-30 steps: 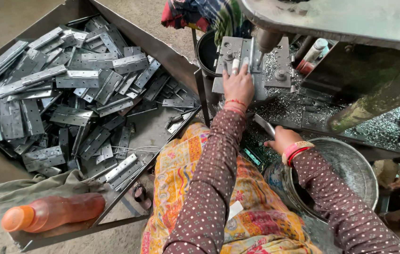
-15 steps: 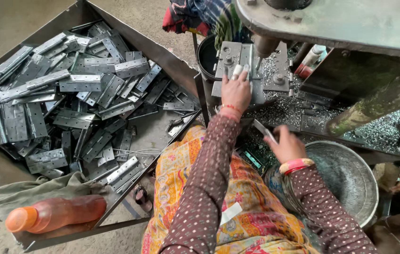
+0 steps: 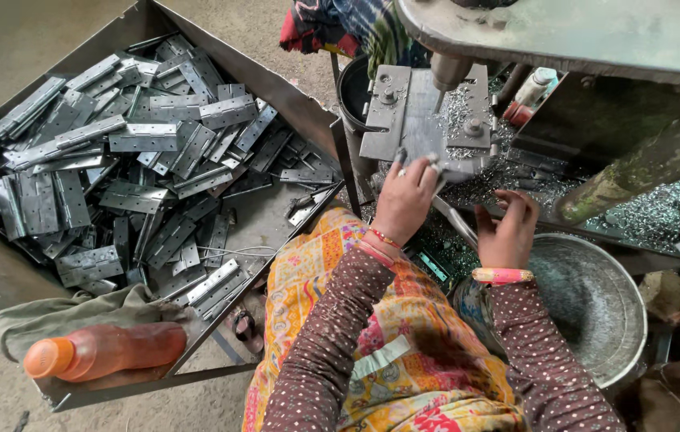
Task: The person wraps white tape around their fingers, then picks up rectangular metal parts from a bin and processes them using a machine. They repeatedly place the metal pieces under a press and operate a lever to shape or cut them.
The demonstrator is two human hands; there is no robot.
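Note:
My left hand (image 3: 404,200) grips the near end of a flat grey metal hinge (image 3: 422,128). The hinge lies on the steel jig plate (image 3: 384,108) under the drill bit (image 3: 441,98) of a drilling machine. To the right, my right hand (image 3: 508,226) hovers just in front of the jig with its fingers apart and nothing in it. It is above a heap of metal shavings (image 3: 480,188). A thin metal rod (image 3: 453,222) runs between the two hands.
A big sheet-metal tray (image 3: 292,108) at the left holds several loose grey hinges (image 3: 116,176), an orange bottle (image 3: 104,352) and a green cloth (image 3: 60,308). A round metal bowl (image 3: 600,300) sits at my right. A black bucket (image 3: 352,90) stands behind the jig.
My right hand has lifted from the metal bowl's rim and moved up toward the jig. My left hand has stayed on the hinge at the jig.

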